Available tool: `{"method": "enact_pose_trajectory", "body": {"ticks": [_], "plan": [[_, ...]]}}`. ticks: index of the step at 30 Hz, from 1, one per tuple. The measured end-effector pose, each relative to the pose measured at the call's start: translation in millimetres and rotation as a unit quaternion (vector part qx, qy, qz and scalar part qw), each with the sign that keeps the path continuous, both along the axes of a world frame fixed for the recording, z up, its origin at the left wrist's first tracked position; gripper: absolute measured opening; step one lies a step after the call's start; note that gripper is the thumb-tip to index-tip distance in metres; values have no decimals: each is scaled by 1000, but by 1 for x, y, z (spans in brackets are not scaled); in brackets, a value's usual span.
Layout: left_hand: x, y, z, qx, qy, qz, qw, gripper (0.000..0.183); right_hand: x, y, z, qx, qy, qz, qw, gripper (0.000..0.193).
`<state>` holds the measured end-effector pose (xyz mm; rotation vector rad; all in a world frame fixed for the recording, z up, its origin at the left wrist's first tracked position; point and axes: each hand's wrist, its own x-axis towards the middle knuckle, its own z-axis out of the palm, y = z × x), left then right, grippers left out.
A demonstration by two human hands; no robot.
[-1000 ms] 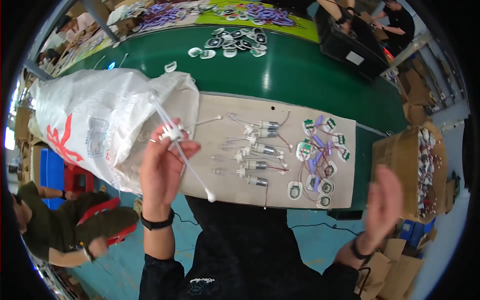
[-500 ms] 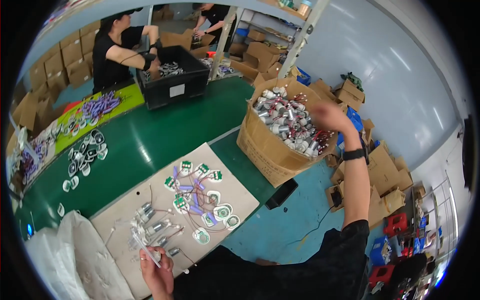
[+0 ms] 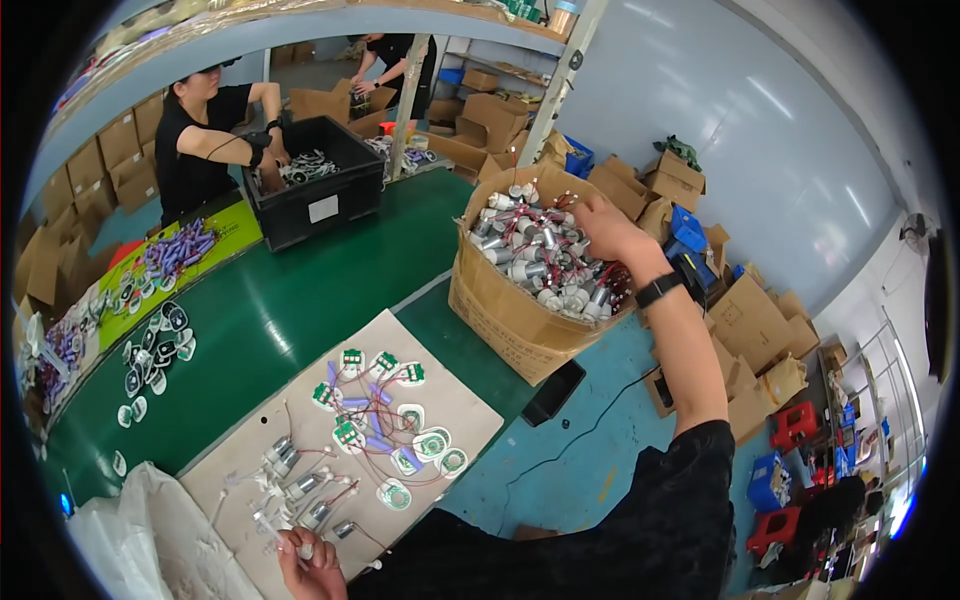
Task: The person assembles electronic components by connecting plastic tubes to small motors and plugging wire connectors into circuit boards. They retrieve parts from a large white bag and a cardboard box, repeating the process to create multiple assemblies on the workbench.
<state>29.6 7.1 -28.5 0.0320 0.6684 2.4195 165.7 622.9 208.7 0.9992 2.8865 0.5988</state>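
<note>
My left hand point(image 3: 312, 566) is at the lower edge of the beige board point(image 3: 440, 408), pinching a translucent plastic piece point(image 3: 266, 526). Beside it lie several small silver motors point(image 3: 303, 486) with white ends and thin wires. Further right on the board is a cluster of green circuit boards point(image 3: 351, 361) on white oval pieces, with purple cylindrical cells point(image 3: 378, 394) and red wires. My right hand point(image 3: 606, 230) reaches over the far right rim of a cardboard box point(image 3: 515, 325) heaped with silver-and-white motors point(image 3: 535, 245). Its fingers are curled among the wires, and what they grip is hidden.
A white plastic bag point(image 3: 150, 530) sits left of the board. Dark oval parts point(image 3: 158, 345) lie on the green table point(image 3: 285, 290). Across it, a person point(image 3: 205, 140) reaches into a black bin point(image 3: 320, 205). Cartons point(image 3: 755, 320) stand on the floor at right.
My right hand, blurred before, has moved left and onto the motors at the box's rim. The left hand stays by the board, its plastic piece now turned. The whole view has shifted slightly.
</note>
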Motion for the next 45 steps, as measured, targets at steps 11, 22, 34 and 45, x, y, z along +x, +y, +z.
{"method": "enact_pose_trajectory", "body": {"ticks": [11, 22, 34, 45], "plan": [[-2, 14, 16, 6, -18, -3, 1000, 17, 27, -48, 14, -335, -131, 72, 930, 47], [-10, -13, -1, 18, -16, 52, 998, 19, 13, -77, 54, -612, 424, 75, 663, 33], [-33, -11, 49, -227, 84, 120, 963, 21, -124, -387, -132, -673, 343, 283, 591, 48], [-23, -59, 37, -235, 32, 196, 951, 24, -141, -496, -176, -646, 222, 369, 631, 46]]}}
